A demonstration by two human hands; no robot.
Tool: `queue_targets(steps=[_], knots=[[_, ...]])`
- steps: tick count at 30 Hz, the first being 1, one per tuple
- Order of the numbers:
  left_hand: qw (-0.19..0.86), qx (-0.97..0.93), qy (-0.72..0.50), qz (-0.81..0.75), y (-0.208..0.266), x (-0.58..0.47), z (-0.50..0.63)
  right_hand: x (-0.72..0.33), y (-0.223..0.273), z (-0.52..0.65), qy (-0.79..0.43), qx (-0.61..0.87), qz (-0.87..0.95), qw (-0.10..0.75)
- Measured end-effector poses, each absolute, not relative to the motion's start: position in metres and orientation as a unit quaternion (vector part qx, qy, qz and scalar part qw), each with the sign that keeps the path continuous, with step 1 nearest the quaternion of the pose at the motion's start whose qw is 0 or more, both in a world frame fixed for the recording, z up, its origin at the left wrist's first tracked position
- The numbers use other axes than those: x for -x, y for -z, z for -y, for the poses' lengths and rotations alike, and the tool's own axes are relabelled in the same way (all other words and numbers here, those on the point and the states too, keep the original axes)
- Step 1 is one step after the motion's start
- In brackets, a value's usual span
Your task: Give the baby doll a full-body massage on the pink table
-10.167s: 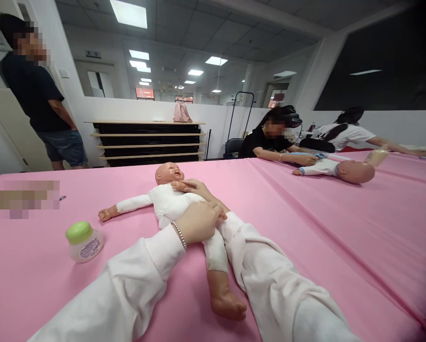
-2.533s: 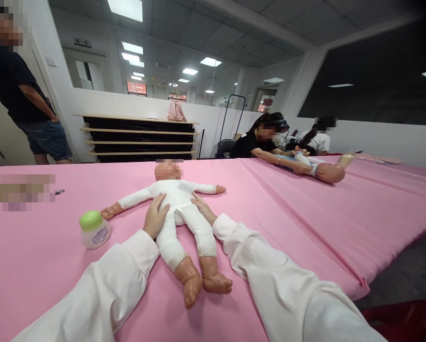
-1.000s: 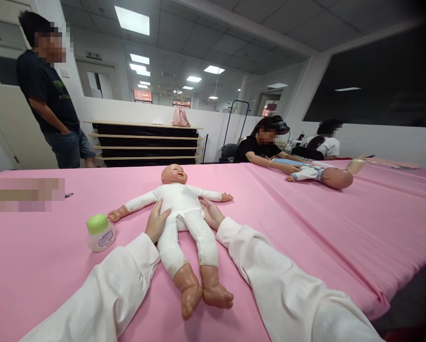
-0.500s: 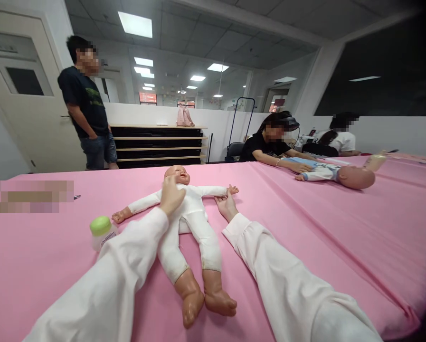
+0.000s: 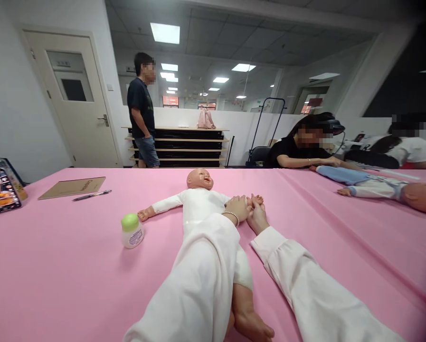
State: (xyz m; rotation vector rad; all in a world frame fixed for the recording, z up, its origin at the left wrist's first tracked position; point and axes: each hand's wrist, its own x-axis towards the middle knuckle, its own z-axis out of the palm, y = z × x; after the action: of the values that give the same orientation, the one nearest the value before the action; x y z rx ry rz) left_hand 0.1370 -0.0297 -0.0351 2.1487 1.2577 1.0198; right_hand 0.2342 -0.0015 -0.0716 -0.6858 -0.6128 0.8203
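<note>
A baby doll [image 5: 200, 202] in a white body suit lies face up on the pink tablecloth [image 5: 73, 280], its head at the far end. My left hand [image 5: 237, 208], with a beaded bracelet at the wrist, reaches across the doll's body and is closed over its forearm on the right side. Just beside it, my right hand [image 5: 258, 217] grips the doll's hand [image 5: 258, 199] from below, thumb on top. My left sleeve hides much of the doll's belly and one leg. Left of the doll stands a small clear bottle [image 5: 132, 236] with a green lid.
At the left lie a brown notebook [image 5: 73, 188], a pen [image 5: 92, 195] and a lit phone [image 5: 2, 191]. Across the table at right, a person in black [image 5: 298, 149] handles another doll [image 5: 383, 186]. Another person [image 5: 141, 109] stands by a low shelf [image 5: 187, 140].
My left hand has moved from the doll's chest and chin across to its forearm, next to my right hand. The view has turned left, bringing the phone into sight.
</note>
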Motion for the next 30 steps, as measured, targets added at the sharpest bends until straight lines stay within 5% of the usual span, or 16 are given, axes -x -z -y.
queue_targets(steps=[21, 30], knots=[[0.369, -0.694, -0.428, -0.446, 0.030, -0.132, 0.026, -0.210, 0.063, 0.037, -0.195, 0.430, 0.469, 0.747], [0.386, -0.694, -0.430, -0.430, 0.028, -0.132, 0.029, -0.215, 0.059, 0.038, -0.244, 0.452, 0.421, 0.748]])
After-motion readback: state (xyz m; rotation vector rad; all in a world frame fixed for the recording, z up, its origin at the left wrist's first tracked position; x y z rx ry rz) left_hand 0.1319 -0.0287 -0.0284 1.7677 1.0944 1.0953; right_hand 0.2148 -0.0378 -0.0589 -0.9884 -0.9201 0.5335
